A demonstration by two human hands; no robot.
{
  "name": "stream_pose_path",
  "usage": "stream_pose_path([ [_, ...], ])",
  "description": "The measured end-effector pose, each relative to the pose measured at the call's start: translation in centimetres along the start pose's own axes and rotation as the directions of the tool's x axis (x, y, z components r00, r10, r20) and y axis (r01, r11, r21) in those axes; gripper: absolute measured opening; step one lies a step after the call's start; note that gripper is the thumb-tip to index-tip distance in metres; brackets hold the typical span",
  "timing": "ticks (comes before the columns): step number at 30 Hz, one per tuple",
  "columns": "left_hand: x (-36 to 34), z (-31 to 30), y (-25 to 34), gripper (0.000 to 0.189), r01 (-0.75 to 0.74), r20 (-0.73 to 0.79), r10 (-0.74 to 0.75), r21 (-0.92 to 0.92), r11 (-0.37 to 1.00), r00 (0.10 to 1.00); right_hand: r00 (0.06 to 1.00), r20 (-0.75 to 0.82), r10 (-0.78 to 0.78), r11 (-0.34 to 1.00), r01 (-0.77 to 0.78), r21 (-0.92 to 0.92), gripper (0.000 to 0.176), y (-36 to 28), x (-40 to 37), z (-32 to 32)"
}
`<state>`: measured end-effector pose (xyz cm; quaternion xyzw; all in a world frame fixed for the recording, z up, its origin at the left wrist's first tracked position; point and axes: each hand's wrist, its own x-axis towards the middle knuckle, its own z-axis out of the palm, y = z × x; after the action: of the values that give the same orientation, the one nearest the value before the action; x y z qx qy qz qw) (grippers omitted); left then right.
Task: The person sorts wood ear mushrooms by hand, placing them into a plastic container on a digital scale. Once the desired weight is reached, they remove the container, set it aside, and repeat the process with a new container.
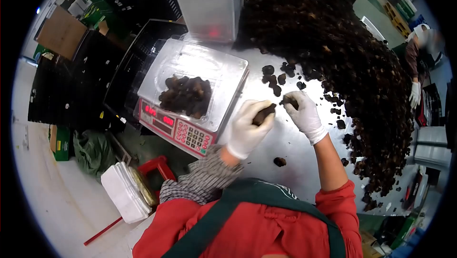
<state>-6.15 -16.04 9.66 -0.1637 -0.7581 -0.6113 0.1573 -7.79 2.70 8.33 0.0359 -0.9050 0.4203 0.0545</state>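
My left hand point(248, 129), in a white glove, is closed around a dark brown mushroom point(265, 114) above the metal table. Close beside it, my gloved right hand point(304, 115) pinches a small dark mushroom piece point(289, 101) between thumb and fingers. To the left, a digital scale point(190, 136) with red digits carries a clear plastic tray point(216, 84). A cluster of mushrooms point(186, 95) lies in that tray. Several loose mushrooms point(273, 79) rest just beyond my hands, and a single mushroom point(280, 162) sits nearer my body.
A large heap of dark mushrooms point(328, 39) covers the far and right parts of the steel table point(295, 182). Behind the scale stands a tall translucent container point(207, 6). Black crates point(71, 87) are stacked at left. Another person's gloved hand point(415, 94) shows at far right.
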Motion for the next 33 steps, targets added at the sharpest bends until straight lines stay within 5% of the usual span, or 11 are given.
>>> stream_pose_path([
  [3, 1.6, -8.5, 1.7, 0.029, -0.099, -0.181, 0.129, 0.167, 0.981, 0.975, 0.988, 0.009, -0.156, 0.97, 0.152, 0.189, 0.015, -6.5, 1.5, 2.2],
  [5, 3.9, -13.6, 1.1, 0.025, 0.033, -0.298, 0.029, 0.2, 0.979, 0.954, 0.948, 0.048, -0.313, 0.935, 0.299, 0.193, 0.02, -9.8, 3.0, 4.7],
  [10, 8.0, -21.1, -3.9, 0.025, 0.143, -0.289, -0.154, -0.058, 0.988, 0.945, 0.933, 0.07, -0.354, 0.935, 0.352, 0.037, 0.026, -15.3, 5.7, 11.4],
  [13, 8.7, -20.7, -6.3, 0.023, 0.118, -0.14, -0.122, -0.032, 0.992, 0.983, 0.941, 0.168, -0.295, 0.937, 0.319, -0.139, 0.03, -16.5, 6.0, 12.9],
  [16, 9.5, -20.2, -6.8, 0.025, 0.054, 0.235, -0.117, 0.26, 0.964, 0.965, 0.944, 0.167, -0.286, 0.938, 0.312, -0.154, 0.033, -16.7, 6.0, 12.8],
  [17, 10.1, -20.5, -6.8, 0.029, -0.156, 0.381, -0.026, 0.438, 0.885, 0.924, 0.944, 0.145, -0.295, 0.941, 0.314, -0.13, 0.034, -16.6, 6.0, 12.5],
  [19, 11.0, -21.0, -5.3, 0.032, 0.002, 0.516, -0.166, 0.304, 0.953, 0.84, 0.944, 0.046, -0.326, 0.945, 0.326, 0.016, 0.031, -16.3, 6.1, 11.7],
  [22, 11.5, -22.1, -5.8, 0.041, 0.14, 0.483, -0.237, 0.228, 0.964, 0.843, 0.993, 0.115, -0.014, 0.99, -0.002, 0.14, 0.032, -17.6, 5.0, 8.2],
  [25, 12.6, -24.5, -5.7, 0.04, 0.261, 0.484, -0.215, -0.028, 0.965, 0.848, 0.996, -0.086, -0.031, 0.989, 0.043, 0.144, 0.029, -11.8, 1.0, 6.0],
  [28, 13.1, -27.7, -6.2, 0.041, 0.187, 0.356, -0.148, -0.076, 0.979, 0.923, 0.954, -0.073, 0.292, 0.922, -0.301, -0.244, 0.033, -7.0, -5.8, 3.9],
  [33, 13.1, -33.4, -6.5, 0.04, 0.2, 0.169, -0.199, 0.012, 0.98, 0.965, 0.921, 0.012, 0.389, 0.837, -0.348, -0.423, 0.04, -1.7, -16.6, 7.5],
])
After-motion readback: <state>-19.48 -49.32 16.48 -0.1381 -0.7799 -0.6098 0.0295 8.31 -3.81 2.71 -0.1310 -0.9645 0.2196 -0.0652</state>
